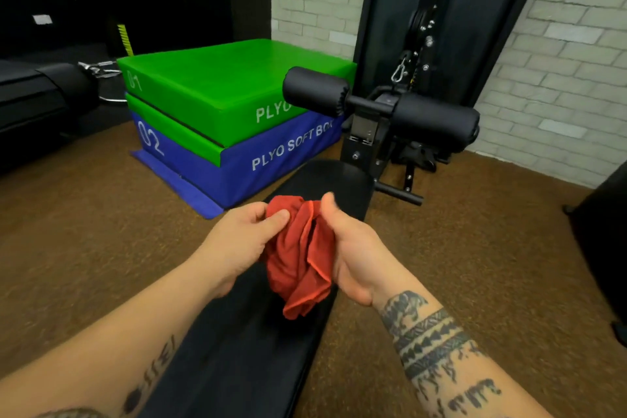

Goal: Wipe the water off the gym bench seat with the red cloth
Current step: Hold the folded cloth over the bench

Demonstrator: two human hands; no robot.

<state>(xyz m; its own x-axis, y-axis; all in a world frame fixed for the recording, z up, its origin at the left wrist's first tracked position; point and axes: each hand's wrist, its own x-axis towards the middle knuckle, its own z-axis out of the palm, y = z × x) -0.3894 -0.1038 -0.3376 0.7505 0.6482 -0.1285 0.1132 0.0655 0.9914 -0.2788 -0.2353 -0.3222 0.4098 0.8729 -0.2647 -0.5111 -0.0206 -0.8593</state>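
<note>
A crumpled red cloth (298, 258) hangs in the air above the black gym bench seat (339, 180), which runs from the bottom centre toward the far leg rollers. My left hand (237, 241) pinches the cloth's upper left part with thumb and fingers. My right hand (349, 248) grips its right side, thumb raised. The cloth's lower folds dangle between both hands, apart from the pad. No water is discernible on the dark seat surface.
Two black foam leg rollers (380, 105) stand at the bench's far end. Stacked green and blue plyo soft boxes (220, 105) sit on the brown floor at left. A black cable machine column (424, 10) rises behind, against a white brick wall (559, 61).
</note>
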